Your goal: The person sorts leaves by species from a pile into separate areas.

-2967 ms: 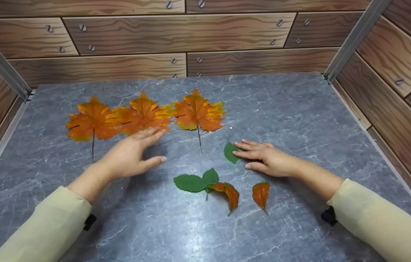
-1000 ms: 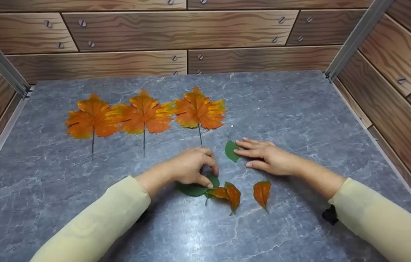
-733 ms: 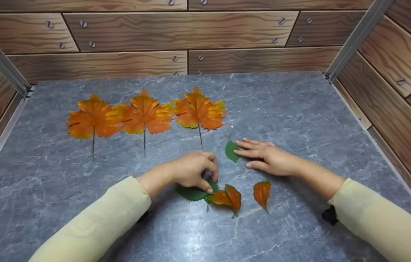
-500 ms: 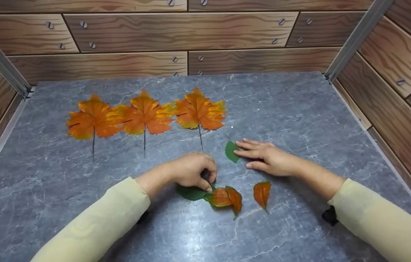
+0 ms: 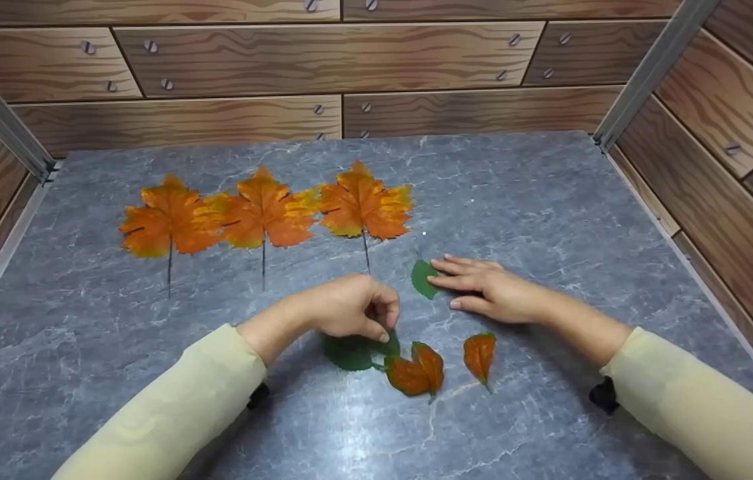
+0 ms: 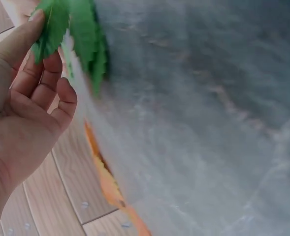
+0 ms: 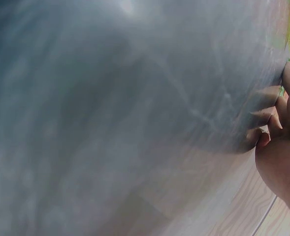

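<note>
My left hand [image 5: 350,308] pinches a green leaf [image 6: 51,29] between thumb and fingers, low over the table. Another green leaf [image 5: 348,353] lies beside and partly under that hand, joined or touching at its stem end. Just to the right are two orange-brown curled leaves [image 5: 410,375], touching each other. My right hand [image 5: 493,290] rests palm down with straight fingers, its fingertips on the edge of a small green leaf [image 5: 424,280]. In the right wrist view that hand [image 7: 282,128] is only partly visible at the right edge.
Three orange maple leaves with stems lie in a row farther back: left [image 5: 170,217], middle [image 5: 262,210] and right [image 5: 363,203]. A single orange-brown leaf [image 5: 480,357] lies in front of my right hand. Wood-patterned walls [image 5: 330,60] enclose the grey marbled table [image 5: 523,187].
My left hand has come from the middle maple leaf to the green leaves and taken hold of one. The nearby orange-brown leaf has turned and shifted toward me. The right hand stays put.
</note>
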`<action>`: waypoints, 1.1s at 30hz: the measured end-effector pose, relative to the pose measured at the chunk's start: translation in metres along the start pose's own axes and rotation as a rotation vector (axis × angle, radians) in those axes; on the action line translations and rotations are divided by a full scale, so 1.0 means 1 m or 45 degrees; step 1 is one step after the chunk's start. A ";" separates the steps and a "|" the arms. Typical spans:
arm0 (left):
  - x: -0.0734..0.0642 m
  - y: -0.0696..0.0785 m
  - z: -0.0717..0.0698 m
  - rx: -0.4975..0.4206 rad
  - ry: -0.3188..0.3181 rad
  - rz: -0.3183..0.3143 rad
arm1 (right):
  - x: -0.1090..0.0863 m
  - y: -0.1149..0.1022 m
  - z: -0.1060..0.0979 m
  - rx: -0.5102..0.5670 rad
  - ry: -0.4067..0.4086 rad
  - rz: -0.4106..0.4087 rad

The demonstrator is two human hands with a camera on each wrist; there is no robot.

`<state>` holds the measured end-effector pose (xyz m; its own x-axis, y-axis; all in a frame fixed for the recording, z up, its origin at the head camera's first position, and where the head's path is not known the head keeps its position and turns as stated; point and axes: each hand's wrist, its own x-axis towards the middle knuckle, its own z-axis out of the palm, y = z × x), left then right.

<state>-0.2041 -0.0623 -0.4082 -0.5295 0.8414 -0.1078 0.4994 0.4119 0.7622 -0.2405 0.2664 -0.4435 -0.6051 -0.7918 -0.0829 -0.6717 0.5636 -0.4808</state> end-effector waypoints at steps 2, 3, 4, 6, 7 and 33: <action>-0.002 0.003 -0.004 -0.017 0.022 0.018 | 0.000 0.000 0.000 0.001 0.000 0.003; -0.003 0.003 -0.006 -0.019 0.041 0.036 | 0.000 0.000 0.000 0.001 0.000 0.003; -0.003 0.003 -0.008 -0.021 0.064 0.054 | 0.000 0.000 0.000 0.002 0.000 0.003; -0.004 0.004 -0.011 -0.016 0.120 0.088 | 0.000 0.000 0.001 0.003 0.001 0.001; -0.005 0.003 -0.012 -0.014 0.153 0.103 | 0.000 0.000 0.001 0.004 0.003 -0.001; -0.006 -0.008 0.003 -0.164 0.579 -0.179 | 0.000 0.000 0.000 -0.005 0.010 -0.008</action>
<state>-0.2028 -0.0699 -0.4150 -0.8455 0.5313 0.0524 0.3282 0.4398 0.8359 -0.2403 0.2664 -0.4433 -0.6040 -0.7936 -0.0733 -0.6773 0.5596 -0.4776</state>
